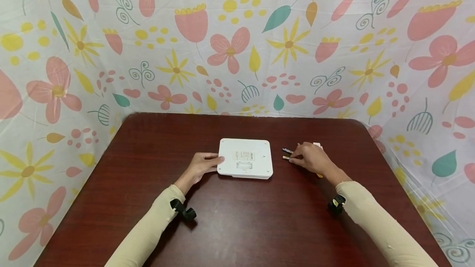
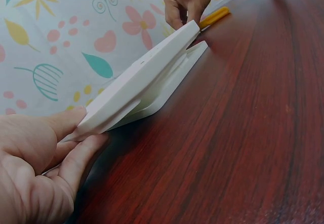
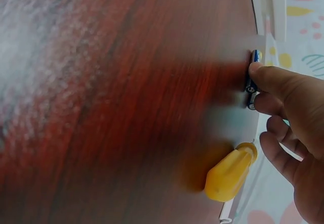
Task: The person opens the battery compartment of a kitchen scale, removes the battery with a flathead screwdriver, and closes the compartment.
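Observation:
A flat white device, like a digital kitchen scale (image 1: pixel 256 145), lies label side up at the middle of the table. Its small battery slot (image 1: pixel 244 165) shows uncovered in the underside. My left hand (image 1: pixel 200 166) grips the scale's left edge, thumb on top and fingers beneath; in the left wrist view the scale (image 2: pixel 136 84) is tilted. To the right of it, my right hand (image 1: pixel 311 157) pinches a small battery (image 3: pixel 255 57) between thumb and finger, close over the table. A second battery (image 3: pixel 252 102) is right beside those fingertips.
A yellow handle (image 3: pixel 228 176), like a screwdriver's, lies under my right hand. Partly hidden behind that hand is a white piece (image 1: pixel 318 145). The dark red wooden table (image 1: pixel 237 225) ends at a flowered cloth (image 1: pixel 230 52) at the back and sides.

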Demonstrator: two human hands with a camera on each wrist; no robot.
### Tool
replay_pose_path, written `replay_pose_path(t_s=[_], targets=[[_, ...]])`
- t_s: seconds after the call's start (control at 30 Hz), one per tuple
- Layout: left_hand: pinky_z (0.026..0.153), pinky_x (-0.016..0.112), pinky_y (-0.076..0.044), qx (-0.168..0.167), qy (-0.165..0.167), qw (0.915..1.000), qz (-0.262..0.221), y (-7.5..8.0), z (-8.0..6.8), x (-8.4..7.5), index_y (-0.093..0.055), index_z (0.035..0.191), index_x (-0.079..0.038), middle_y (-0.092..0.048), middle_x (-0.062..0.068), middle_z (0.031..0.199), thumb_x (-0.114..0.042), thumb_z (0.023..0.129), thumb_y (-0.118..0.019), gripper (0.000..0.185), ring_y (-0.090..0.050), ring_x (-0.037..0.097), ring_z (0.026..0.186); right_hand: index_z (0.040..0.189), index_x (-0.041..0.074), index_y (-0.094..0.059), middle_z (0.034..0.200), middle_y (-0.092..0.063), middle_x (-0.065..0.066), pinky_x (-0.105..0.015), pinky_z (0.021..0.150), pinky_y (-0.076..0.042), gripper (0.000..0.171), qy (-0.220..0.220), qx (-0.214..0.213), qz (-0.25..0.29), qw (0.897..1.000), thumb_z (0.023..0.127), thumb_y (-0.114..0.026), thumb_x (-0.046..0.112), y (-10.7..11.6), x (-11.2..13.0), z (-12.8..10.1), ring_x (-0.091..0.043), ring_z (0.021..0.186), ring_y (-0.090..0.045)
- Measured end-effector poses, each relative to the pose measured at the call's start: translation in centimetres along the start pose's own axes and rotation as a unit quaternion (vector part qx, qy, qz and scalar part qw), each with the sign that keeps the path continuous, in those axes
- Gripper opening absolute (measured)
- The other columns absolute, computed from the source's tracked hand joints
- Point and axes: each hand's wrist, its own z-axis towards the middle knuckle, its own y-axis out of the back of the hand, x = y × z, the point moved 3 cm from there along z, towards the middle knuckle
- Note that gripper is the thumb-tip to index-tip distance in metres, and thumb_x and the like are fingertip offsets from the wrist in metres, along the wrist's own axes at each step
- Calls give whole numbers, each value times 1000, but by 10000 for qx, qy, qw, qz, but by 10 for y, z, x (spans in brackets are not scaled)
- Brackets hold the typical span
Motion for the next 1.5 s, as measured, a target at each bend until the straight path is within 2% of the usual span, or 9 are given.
replay_pose_path(t_s=[0.13,0.6,0.7,0.8,0.9,1.03,1.2,1.4,1.5], targets=[[85,37,-64,29,-28,10000,-12,-1,1,0,-60,126,20,-70,29,113,-1,92,-75,43,-73,21,89,89,14,-84,86,-76,4,-44,76,-61,8,-89,13,-18,10000,85,-86,21,1,0,-1,-25,90,-69],[84,36,-64,-19,-19,10000,-34,-1,2,-1,-61,125,20,-71,28,110,0,91,-76,42,-73,21,88,97,12,-83,96,-78,-2,-55,93,-58,18,-477,273,122,9984,86,-85,27,6,-1,-3,-36,115,-66],[84,36,-64,-13,-35,10000,-15,-1,1,0,-61,124,20,-71,27,110,0,91,-76,41,-73,20,87,97,13,-83,95,-78,-1,-53,88,-59,19,-556,150,239,9981,87,-84,28,10,-2,-4,-34,109,-69],[83,36,-64,-19,-30,10000,4,0,0,1,-62,124,19,-72,27,110,-1,91,-76,41,-73,20,88,99,12,-83,94,-76,-1,-42,74,-59,19,-663,-30,364,9971,87,-84,27,20,-4,-6,-25,89,-69],[83,36,-64,-28,-4,10000,-15,1,-1,2,-62,124,19,-72,26,108,-1,92,-75,40,-73,20,87,102,10,-82,92,-75,0,-30,61,-52,19,-776,-160,521,9955,89,-82,24,34,-8,-9,-15,73,-61],[83,36,-64,20,-31,10000,-55,1,-2,3,-62,123,20,-73,24,106,0,92,-75,39,-73,19,86,102,9,-82,91,-75,1,-26,59,-53,16,-898,-346,616,9935,90,-81,19,54,-18,-14,-11,71,-61],[82,35,-65,28,-97,9999,-53,1,-1,2,-62,122,20,-73,22,104,0,92,-75,39,-73,18,86,104,9,-81,94,-76,-3,-29,60,-52,17,-1175,-442,530,9907,92,-79,21,70,-39,-20,-14,74,-63],[82,35,-65,37,-98,9999,-35,0,-1,2,-62,123,20,-73,24,106,0,92,-75,39,-73,18,86,107,5,-80,101,-76,-13,-32,63,-50,19,-1606,-277,484,9854,94,-76,19,66,-68,-34,-20,75,-63],[82,35,-65,14,-60,10000,-41,-1,0,2,-62,123,20,-73,24,106,0,92,-75,39,-73,18,85,107,5,-80,102,-77,-15,-36,65,-52,21,-1967,-173,500,9790,95,-75,23,60,-80,-42,-24,79,-64]])
